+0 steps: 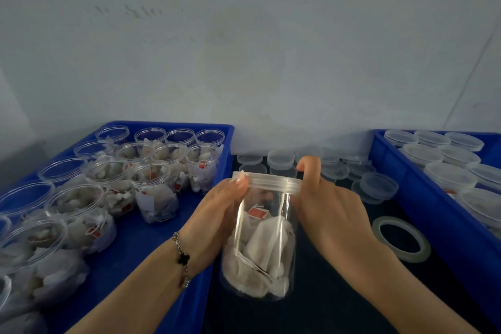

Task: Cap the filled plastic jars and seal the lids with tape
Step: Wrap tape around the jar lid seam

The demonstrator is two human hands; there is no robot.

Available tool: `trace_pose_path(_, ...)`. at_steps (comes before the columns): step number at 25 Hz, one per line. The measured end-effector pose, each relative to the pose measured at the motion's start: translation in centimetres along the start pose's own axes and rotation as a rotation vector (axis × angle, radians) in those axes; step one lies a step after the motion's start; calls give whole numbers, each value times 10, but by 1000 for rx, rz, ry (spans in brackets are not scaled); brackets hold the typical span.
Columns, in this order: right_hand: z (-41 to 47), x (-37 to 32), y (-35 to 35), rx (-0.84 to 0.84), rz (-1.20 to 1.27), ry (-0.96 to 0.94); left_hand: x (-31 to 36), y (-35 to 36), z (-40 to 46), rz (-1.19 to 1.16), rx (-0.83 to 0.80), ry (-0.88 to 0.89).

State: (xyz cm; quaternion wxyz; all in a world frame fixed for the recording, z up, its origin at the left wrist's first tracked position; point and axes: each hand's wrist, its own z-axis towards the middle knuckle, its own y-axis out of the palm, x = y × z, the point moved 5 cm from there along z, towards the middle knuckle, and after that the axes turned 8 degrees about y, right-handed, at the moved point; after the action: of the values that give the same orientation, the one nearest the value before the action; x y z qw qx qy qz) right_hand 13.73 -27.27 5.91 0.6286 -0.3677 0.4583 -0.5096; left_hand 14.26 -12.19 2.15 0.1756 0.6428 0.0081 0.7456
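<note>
Clearly the job is in its early part: the blue crate on the left [211, 228] holds many open, filled jars [151, 192] with no lids on, whereas the blue crate on the right [401, 187] holds jars that already carry lids [450, 177], though whether those are taped I cannot tell. Between the 2 crates, 1 filled jar [260, 247] is held upright above the dark surface [339, 293], its clear lid [268, 183] sitting on the mouth; it looks seated, but I cannot tell if it is fully screwed down. No tape shows on this lid, so by my judgement sealing is still to come, and the roll of clear tape [401, 238] lies flat on the surface just right of the jar, untouched. Loose spare lids [379, 184] are piled on the surface behind the jar. The left hand [217, 214], a bracelet [183, 257] at its wrist, wraps the jar's upper wall, its thumb pressed on the lid's rim. The right hand [325, 206] comes in from the right, its fingers [309, 168] curled over the far edge of the lid, gripping it as if to turn it.
</note>
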Motion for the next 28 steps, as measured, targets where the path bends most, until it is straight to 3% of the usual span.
trace_pose_path(2,-1,2,-2,24,-7,24,-7,-1,8,114,37,-15)
trace_pose_path(6,1,8,-5,75,-82,49,-17,5,11,120,104,-85)
trace_pose_path(10,3,4,3,30,-104,63,-22,4,-3,126,199,-33)
trace_pose_path(14,1,-3,11,-7,-5,82,-15,12,-7,394,146,58)
trace_pose_path(16,-1,-4,8,17,-1,15,-11,7,-5,453,196,89)
trace_pose_path(21,2,13,-6,20,-67,-62,0,-10,-2,308,332,95)
trace_pose_path(28,18,24,-16,222,-198,-98,-9,1,-4,125,232,-14)
